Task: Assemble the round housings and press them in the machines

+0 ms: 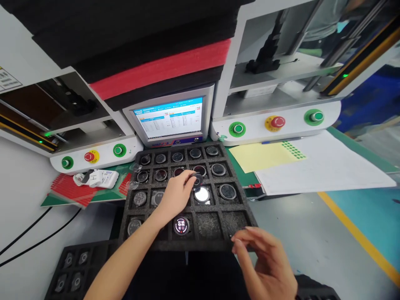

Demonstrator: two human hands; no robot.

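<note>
A black foam tray (208, 225) holds several round watch faces in square compartments. My left hand (179, 191) reaches over its middle, fingers pinched on a dark round watch body (197, 180) tilted above the tray. Just below that, a watch with a bright white screen (202, 194) lies in its compartment. Another watch (181, 225), lit with the digits 01 25, sits in the front row. At the tray's front right corner is my right hand (265, 258), its thumb and fingers curved towards each other; whether something small is between the fingertips is unclear.
Behind the tray stands a monitor (170, 121) between two machines with green and red buttons (278, 122). Yellow paper (259, 156) and white sheets (325, 166) lie at right. A white charger (108, 178) and red strips (73, 189) are at left. Another watch tray (69, 273) is lower left.
</note>
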